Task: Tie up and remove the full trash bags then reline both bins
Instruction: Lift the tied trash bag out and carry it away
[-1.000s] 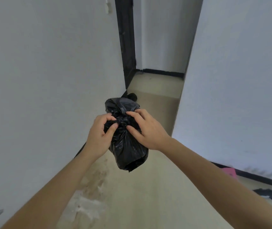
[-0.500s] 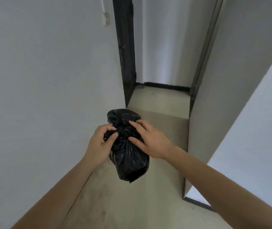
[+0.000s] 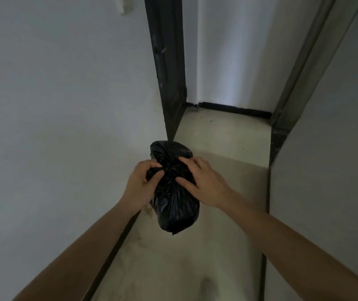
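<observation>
The person is standing in a narrow passage and holding a small black trash bag [image 3: 174, 205] out in front of them, just below the middle of the frame. The bag is hanging in the air above the pale floor [image 3: 217, 137], touching nothing but the two hands. Its body is bulging downward and its gathered top [image 3: 170, 169] is bunching up between the hands.

The left hand [image 3: 140, 187] is coming in from the lower left. Its fingers are curling tightly and, with the thumb, pinching a twisted tail of the plastic at the left side of the gathered top. The right hand [image 3: 204, 183] is reaching in from the lower right. Its fingers are arching over the top of the bunched plastic while the thumb is pressing in from below, so it is gripping the neck of the bag too. I cannot tell whether the knot is finished.

A plain white wall [image 3: 65, 105] is filling the left half of the frame, with a dark skirting strip [image 3: 112, 253] running along its foot just beside the left forearm. A black door frame [image 3: 167, 61] is rising in the upper middle, and a grey panel [image 3: 325, 159] is closing off the right side. At the far end, a white wall [image 3: 228, 51] is meeting the floor along a black baseboard [image 3: 234, 109]. A small white fitting [image 3: 122, 5] is showing at the top edge, upper left.
</observation>
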`<state>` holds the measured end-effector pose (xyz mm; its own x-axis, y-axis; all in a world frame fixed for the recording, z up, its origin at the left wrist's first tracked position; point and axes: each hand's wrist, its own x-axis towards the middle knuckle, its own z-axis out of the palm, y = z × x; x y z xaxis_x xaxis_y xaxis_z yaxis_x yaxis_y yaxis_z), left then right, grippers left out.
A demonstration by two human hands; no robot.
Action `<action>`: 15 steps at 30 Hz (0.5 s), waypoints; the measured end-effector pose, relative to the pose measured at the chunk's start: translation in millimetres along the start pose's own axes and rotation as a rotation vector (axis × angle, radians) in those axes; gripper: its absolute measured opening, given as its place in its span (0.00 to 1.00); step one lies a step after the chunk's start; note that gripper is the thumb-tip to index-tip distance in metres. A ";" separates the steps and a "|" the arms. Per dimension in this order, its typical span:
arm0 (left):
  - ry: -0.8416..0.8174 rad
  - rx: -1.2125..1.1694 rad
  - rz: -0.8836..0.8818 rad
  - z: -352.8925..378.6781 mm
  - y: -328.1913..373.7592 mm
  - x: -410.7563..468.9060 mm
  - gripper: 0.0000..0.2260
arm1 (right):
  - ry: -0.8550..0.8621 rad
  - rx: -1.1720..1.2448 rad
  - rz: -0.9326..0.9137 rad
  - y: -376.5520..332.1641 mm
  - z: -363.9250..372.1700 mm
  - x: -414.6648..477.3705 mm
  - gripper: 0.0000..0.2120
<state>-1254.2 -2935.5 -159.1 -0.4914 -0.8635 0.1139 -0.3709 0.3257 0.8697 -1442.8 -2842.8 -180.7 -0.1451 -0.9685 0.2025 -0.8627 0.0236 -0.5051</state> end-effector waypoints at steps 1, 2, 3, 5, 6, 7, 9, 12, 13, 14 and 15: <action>0.003 0.003 -0.015 3.2 -4.0 21.9 0.05 | -0.027 0.003 -0.001 12.1 0.1 21.1 0.31; 0.003 0.007 -0.033 5.6 -8.8 42.5 0.05 | -0.052 0.009 -0.001 23.3 2.0 41.9 0.31; 0.002 0.012 -0.056 7.2 -14.8 61.2 0.05 | -0.081 0.017 0.006 32.8 4.7 62.0 0.31; 0.011 0.019 -0.107 9.9 -29.0 92.6 0.05 | -0.160 0.033 0.022 49.1 13.8 99.7 0.31; 0.015 0.025 -0.127 11.3 -37.7 107.6 0.05 | -0.196 0.039 0.028 56.6 19.2 118.0 0.31; 0.016 0.031 -0.145 12.9 -46.8 122.8 0.05 | -0.229 0.046 0.037 64.8 24.6 137.0 0.30; 0.013 0.033 -0.179 16.8 -66.5 158.1 0.04 | -0.284 0.068 0.051 83.3 37.4 177.2 0.30; 0.004 0.054 -0.209 21.4 -99.4 218.9 0.04 | -0.330 0.075 0.060 110.9 62.6 240.1 0.29; 0.007 0.052 -0.216 22.6 -110.1 240.7 0.04 | -0.336 0.069 0.062 119.9 71.7 262.2 0.28; 0.010 0.044 -0.228 23.9 -119.0 258.5 0.04 | -0.341 0.061 0.066 127.7 79.1 280.4 0.28; 0.012 0.033 -0.246 24.4 -130.7 281.5 0.04 | -0.348 0.047 0.079 136.7 88.3 304.0 0.28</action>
<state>-1363.2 -3211.8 -252.4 -0.3738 -0.9228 -0.0933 -0.5040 0.1177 0.8556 -1562.0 -3155.9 -262.3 -0.0302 -0.9908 -0.1322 -0.8308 0.0984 -0.5478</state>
